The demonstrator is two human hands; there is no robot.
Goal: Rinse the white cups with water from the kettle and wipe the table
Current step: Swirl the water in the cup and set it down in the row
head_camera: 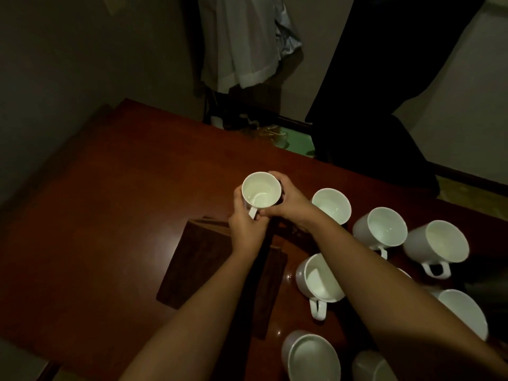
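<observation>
A: Where is the cup being worked on?

B: The held cup (261,191) is up off the table (110,202), mouth facing the camera. The left hand (244,226) closes around its handle side and the right hand (288,204) wraps the far wall, so both hands are clasped on it.

A: And the others?

B: More white cups stand to the right: one just beside the right wrist (332,205), another under the right forearm (320,279), and several further right and nearer the camera. A dark wooden box (198,259) sits below the left forearm. I see no kettle and no cloth in view.

A: What could go wrong?

B: I judge the forearms the main risk. They cross low over the crowded cups, so pulling back carelessly could knock one over. Any water inside the held cup, which I cannot make out, could spill onto the box if tipped here.
</observation>
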